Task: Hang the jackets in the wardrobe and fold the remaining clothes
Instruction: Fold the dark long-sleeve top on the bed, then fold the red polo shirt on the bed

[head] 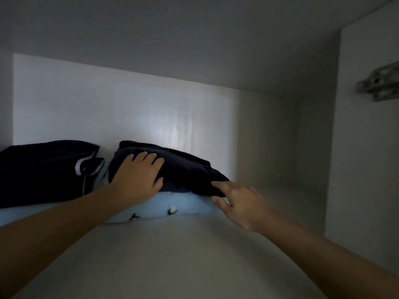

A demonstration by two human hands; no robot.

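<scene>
Inside a white wardrobe compartment, a folded dark navy garment [183, 169] lies on top of a folded light blue garment [172, 207] with small dark marks. My left hand [138, 173] rests flat on the navy garment, fingers spread. My right hand [239, 201] touches the stack's right edge with straight fingers, where the navy cloth meets the light blue one. A second folded dark garment with white trim [43, 169] lies to the left, beside the stack.
The white shelf [172, 255] runs toward me in front of the stack, and to its right up to the side wall [269, 137]. The back panel [129, 108] stands close behind the clothes. A grey patterned object [377, 85] shows at far right, outside the compartment.
</scene>
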